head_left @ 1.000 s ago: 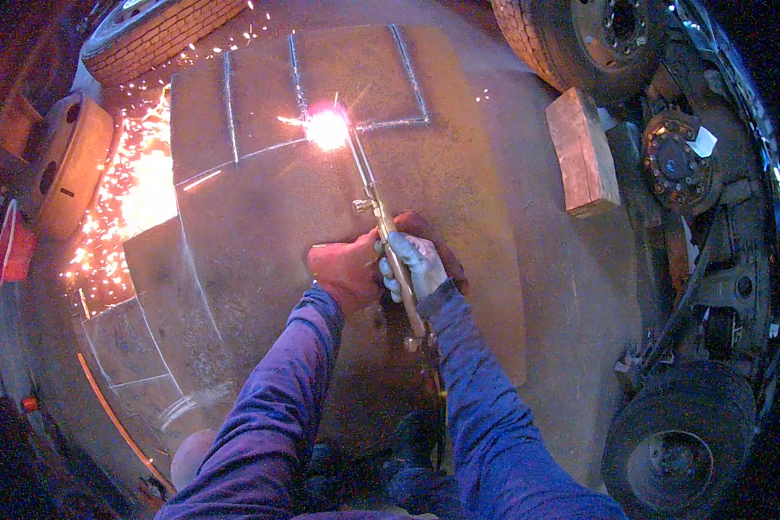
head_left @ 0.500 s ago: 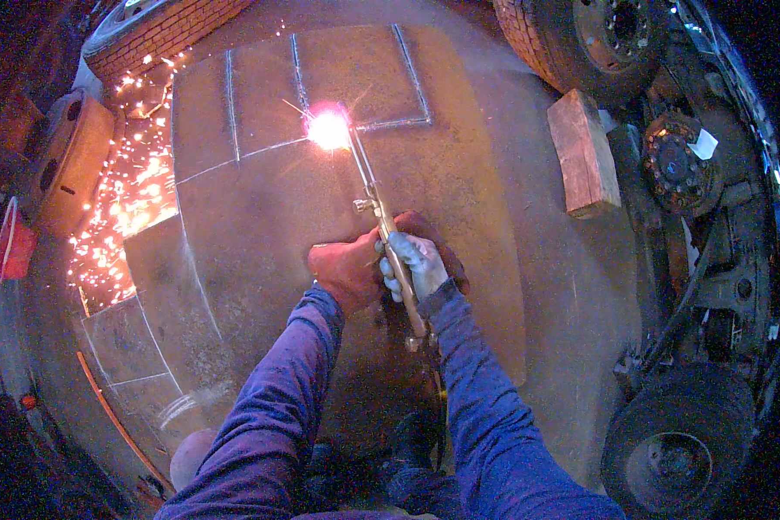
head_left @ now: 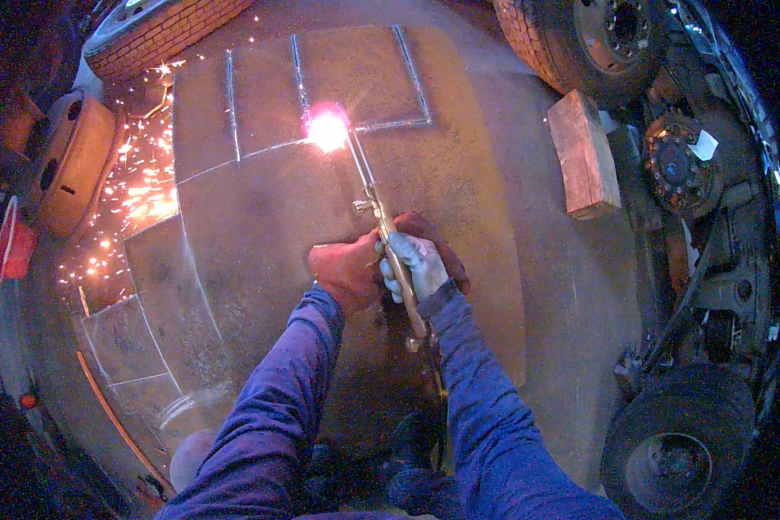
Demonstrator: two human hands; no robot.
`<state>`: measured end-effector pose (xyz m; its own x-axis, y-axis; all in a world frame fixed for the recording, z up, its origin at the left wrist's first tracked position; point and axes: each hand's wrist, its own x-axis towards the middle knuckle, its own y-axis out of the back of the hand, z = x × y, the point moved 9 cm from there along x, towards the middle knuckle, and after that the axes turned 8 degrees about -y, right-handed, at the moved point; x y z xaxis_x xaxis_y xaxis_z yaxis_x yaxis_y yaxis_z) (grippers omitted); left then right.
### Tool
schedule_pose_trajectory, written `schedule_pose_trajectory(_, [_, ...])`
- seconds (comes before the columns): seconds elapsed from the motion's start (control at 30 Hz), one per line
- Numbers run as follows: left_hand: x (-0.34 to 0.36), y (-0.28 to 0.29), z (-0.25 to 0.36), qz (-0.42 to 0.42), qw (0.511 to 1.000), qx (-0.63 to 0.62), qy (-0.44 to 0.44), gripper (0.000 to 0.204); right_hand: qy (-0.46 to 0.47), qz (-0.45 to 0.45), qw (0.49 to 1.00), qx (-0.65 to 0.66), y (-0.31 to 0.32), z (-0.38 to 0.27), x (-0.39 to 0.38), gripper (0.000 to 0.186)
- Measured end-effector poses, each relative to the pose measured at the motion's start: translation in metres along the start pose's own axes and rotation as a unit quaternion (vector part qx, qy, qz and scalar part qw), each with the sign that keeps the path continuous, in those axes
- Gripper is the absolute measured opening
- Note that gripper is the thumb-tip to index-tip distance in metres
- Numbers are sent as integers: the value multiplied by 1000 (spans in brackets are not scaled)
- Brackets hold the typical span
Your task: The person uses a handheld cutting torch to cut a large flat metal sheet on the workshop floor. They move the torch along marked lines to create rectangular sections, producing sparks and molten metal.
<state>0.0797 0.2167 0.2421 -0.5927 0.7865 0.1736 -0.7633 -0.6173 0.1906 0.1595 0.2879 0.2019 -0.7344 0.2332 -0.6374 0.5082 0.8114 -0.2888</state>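
Observation:
My right hand (head_left: pixel 419 262) is closed around the brass body of a cutting torch (head_left: pixel 398 245), thumb on top. Beneath the torch, my left hand (head_left: pixel 347 267) in a red glove bears it from below, resting low over the steel plate (head_left: pixel 260 217); most of its fingers are hidden by the torch and the right hand. From the torch's thin tubes, the tip reaches a glaring pink-white spot (head_left: pixel 328 129) on a chalk line, hiding the metal there. Other chalk lines (head_left: pixel 233 104) divide the brown, rusty plate into rectangles.
Sparks (head_left: pixel 152 199) spread over the floor left of the plate. Tyres (head_left: pixel 572 39) stand at the far side, with a wood block (head_left: pixel 585 154) to the right. A vehicle hub (head_left: pixel 674 160) and a wheel (head_left: pixel 672 459) line the right. An orange hose (head_left: pixel 121 420) lies at left.
The bright spot has shifted very slightly left along the chalk line. The spark spray at left has thinned. Both hands hold almost the same place.

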Motion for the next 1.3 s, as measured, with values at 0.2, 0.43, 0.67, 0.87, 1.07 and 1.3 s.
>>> schedule_pose_trajectory(0.2, [-6, -26, -62, 37, 913, -332, 234, 30, -5, -1, 1000, 3, 0, 0, 1, 44])
schedule_pose_trajectory(0.43, [-8, -20, -77, 52, 944, -249, 209, 21, 0, -1, 1000, 14, -1, -4, 0, 46])
schedule_pose_trajectory(0.67, [1, -4, -10, -115, 970, 209, 40, 21, 2, -8, 1000, -6, -2, -8, -2, 44])
schedule_pose_trajectory(0.87, [-10, -23, -64, 9, 902, -337, 270, 20, -3, -1, 1000, -2, -2, -10, -3, 46])
schedule_pose_trajectory(1.07, [-7, -41, -103, 52, 882, -384, 267, 21, -8, -9, 1000, 5, 1, -7, 1, 48])
schedule_pose_trajectory(1.3, [-3, -11, -55, -58, 987, -47, 140, 19, 5, -15, 1000, -10, 1, -10, 1, 45])
